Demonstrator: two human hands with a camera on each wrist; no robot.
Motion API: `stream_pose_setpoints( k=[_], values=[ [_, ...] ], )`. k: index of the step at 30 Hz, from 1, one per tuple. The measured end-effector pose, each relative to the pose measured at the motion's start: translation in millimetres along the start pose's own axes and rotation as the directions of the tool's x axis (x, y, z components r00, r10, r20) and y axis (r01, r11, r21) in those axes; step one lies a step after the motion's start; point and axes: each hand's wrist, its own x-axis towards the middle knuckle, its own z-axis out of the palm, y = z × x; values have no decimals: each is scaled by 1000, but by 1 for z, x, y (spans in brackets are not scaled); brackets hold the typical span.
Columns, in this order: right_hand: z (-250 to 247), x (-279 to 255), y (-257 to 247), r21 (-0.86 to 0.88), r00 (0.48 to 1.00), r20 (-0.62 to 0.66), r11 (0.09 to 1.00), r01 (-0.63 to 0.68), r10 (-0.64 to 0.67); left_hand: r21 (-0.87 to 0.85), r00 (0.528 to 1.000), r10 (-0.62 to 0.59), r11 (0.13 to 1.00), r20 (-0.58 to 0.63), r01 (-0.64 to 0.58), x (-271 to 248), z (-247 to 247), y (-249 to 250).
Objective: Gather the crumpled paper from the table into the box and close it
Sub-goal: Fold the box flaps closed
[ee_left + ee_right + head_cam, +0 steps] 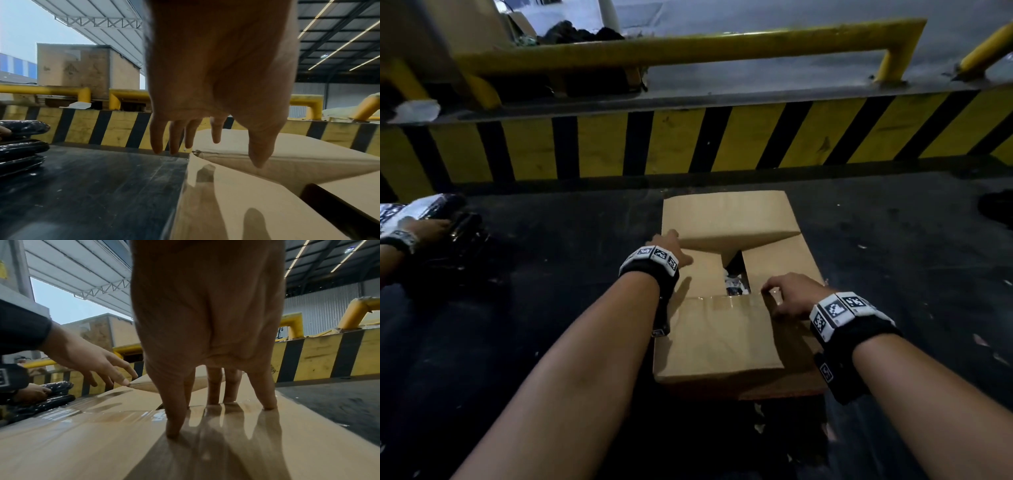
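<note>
Closing looks nearly done: the box (736,301) sits on the dark table (551,308) with its flaps folded in, and only a small gap at the middle still shows crumpled paper (734,284) inside. The left hand (671,248) has its fingers straight and spread at the far flap's corner, gripping nothing, while the right hand (789,294) presses straight fingertips (269,404) on the near flap's taped edge. No loose paper shows on the table, so what seems left is flattening the flaps over that gap.
</note>
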Motion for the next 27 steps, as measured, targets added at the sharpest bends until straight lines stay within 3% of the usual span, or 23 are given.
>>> stream_pose_setpoints(
  k=[7,12,15,18,20,22,23,25,27],
  values=[
    [0,12,1,30,996,53,997,-67,65,-193,999,-16,981,36,23,47,-4,-8],
    [7,7,1,60,993,-6,991,-116,116,-446,991,-61,895,-116,3,40,-15,-1],
    [19,-4,0,11,977,-169,992,-129,129,-610,968,-67,786,-243,-99,16,-27,3],
    [22,-21,-3,-156,898,-440,982,-107,28,-694,922,-49,674,-384,-253,-19,-32,2],
    [20,-30,-4,-243,826,-557,968,-67,-82,-641,894,10,694,-448,-328,-42,-27,-4],
    [18,-33,-1,-273,786,-604,961,-50,-130,-522,891,90,782,-446,-340,-63,-18,-13],
    [16,-33,1,-269,800,-586,962,-44,-127,-476,897,113,816,-427,-329,-71,-12,-17],
    [13,-29,6,-265,886,-455,963,-41,-88,-390,927,159,873,-339,-293,-84,3,-24],
    [17,-23,14,-244,955,-293,969,-32,-42,-276,968,187,934,-165,-228,-96,20,-30]
  ],
)
